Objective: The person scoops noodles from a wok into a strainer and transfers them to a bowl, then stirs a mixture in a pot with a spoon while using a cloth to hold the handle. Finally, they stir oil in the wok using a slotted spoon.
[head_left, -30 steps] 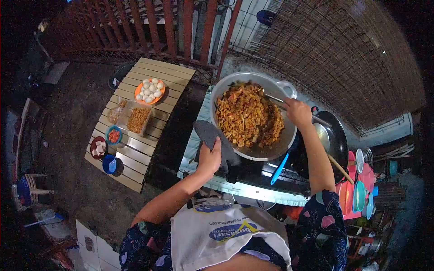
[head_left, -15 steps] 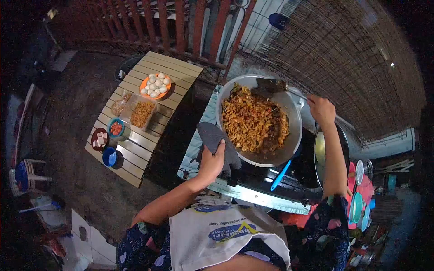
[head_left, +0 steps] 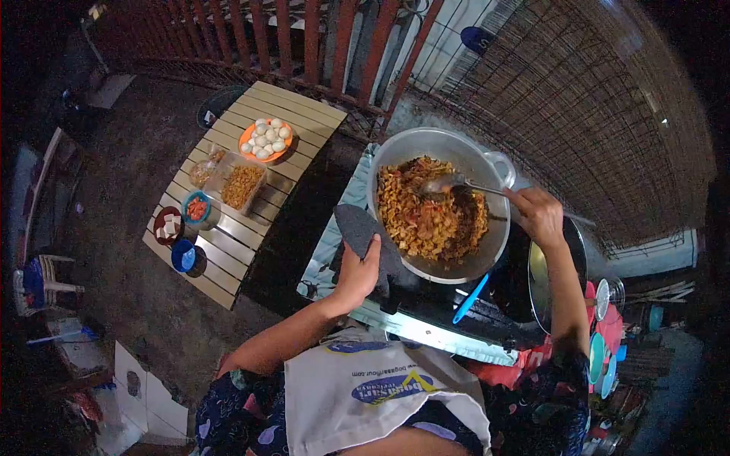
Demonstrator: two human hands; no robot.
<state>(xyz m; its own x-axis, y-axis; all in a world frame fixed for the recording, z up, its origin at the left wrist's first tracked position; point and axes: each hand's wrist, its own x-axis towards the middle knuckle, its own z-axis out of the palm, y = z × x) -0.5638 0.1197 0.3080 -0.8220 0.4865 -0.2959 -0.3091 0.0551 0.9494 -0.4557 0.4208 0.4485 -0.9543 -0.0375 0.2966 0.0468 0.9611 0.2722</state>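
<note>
My right hand [head_left: 538, 216] is closed round the handle of a metal spatula [head_left: 442, 184]. The spatula's head sits in a brown, chopped food mixture [head_left: 433, 228] inside a large silver pot [head_left: 498, 251]. My left hand [head_left: 357, 277] grips a dark grey cloth [head_left: 356, 226] against the pot's near left side; part of the cloth hangs below my fingers, and the pot's handle there is hidden. The pot stands on a black glass-topped stove [head_left: 426, 296].
A blue-handled utensil [head_left: 471, 299] lies by the pot, and a second wide pan [head_left: 538, 266] stands to the right. On a slatted table [head_left: 293, 106] at left are an orange plate of eggs [head_left: 266, 140], a clear food tub [head_left: 242, 187] and small bowls. Plates are stacked at far right.
My right hand has moved the spatula from the pot's far rim down and left into the food, turning its head over. My left hand stays on the cloth. The view has shifted slightly.
</note>
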